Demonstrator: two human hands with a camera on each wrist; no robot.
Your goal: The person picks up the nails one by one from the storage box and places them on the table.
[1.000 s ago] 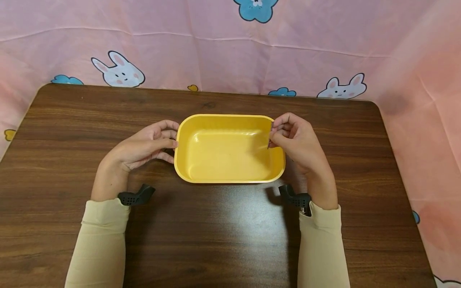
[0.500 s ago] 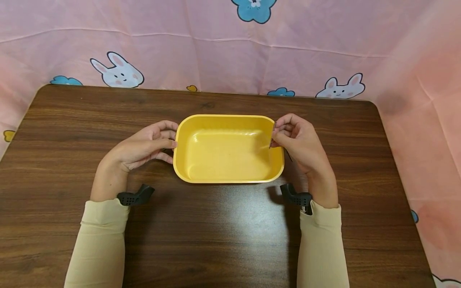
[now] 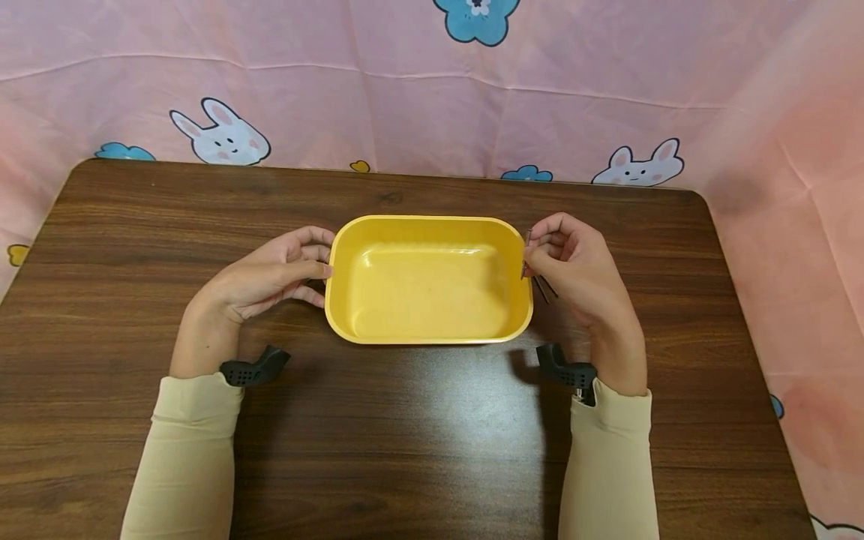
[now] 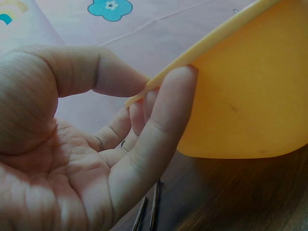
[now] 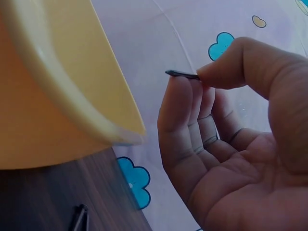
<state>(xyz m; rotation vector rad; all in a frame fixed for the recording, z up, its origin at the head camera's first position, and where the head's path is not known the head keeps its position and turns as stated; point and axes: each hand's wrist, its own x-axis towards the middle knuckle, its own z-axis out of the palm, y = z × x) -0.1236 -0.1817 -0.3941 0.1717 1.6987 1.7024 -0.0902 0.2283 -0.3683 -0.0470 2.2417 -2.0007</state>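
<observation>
A yellow rectangular plastic tub (image 3: 425,300) with rounded corners stands in the middle of the head view, its inside showing nothing. My left hand (image 3: 273,270) pinches the tub's left rim between thumb and fingers; the left wrist view shows the wall (image 4: 240,96) beside the fingertips. My right hand (image 3: 567,251) is just beyond the right rim and pinches a thin dark pin (image 3: 526,255) between thumb and fingertips. In the right wrist view this pin (image 5: 183,74) sticks out past the index fingertip, apart from the tub.
Thin dark sticks (image 3: 545,289) lie on the brown wooden table (image 3: 405,435) by the tub's right side, partly under my right hand. More slim dark sticks (image 4: 154,204) show below my left hand. A pink curtain (image 3: 405,90) with printed rabbits hangs behind the table.
My right hand has moved right with the pin, from over the tub's inside to its right rim, uncovering the dark sticks on the table. My left hand stays at the left rim.
</observation>
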